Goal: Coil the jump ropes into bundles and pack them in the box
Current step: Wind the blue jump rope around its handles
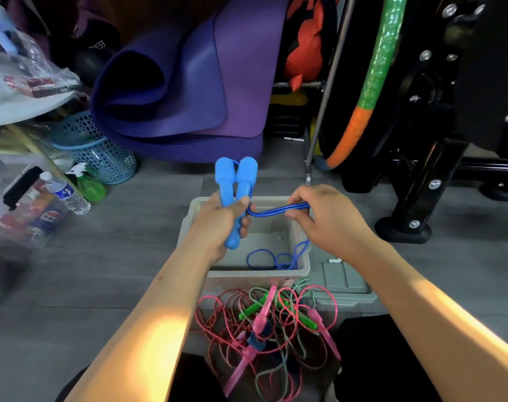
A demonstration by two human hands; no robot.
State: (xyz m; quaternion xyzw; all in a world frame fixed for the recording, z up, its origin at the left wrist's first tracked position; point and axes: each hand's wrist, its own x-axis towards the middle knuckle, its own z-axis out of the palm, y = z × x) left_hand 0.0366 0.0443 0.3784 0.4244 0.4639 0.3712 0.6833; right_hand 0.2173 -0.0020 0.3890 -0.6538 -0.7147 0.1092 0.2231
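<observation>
My left hand (pixel 219 224) grips both light-blue handles (pixel 236 181) of a blue jump rope, held upright above the grey box (pixel 300 250). My right hand (pixel 325 216) pinches several strands of the blue rope (pixel 276 210) stretched between the two hands. The rope's loose end (pixel 276 258) hangs down and lies in loops on the box floor. A tangled pile of pink and green jump ropes (pixel 270 323) lies on the floor in front of the box, between my knees.
The box's grey lid (pixel 342 281) lies to the right of the box. Folded purple mats (pixel 189 82) stand behind it. A blue mesh basket (pixel 102 152), bottles (pixel 67 192) and bags are at the left. A black machine frame (pixel 420 181) and a hoop (pixel 365 94) are at the right.
</observation>
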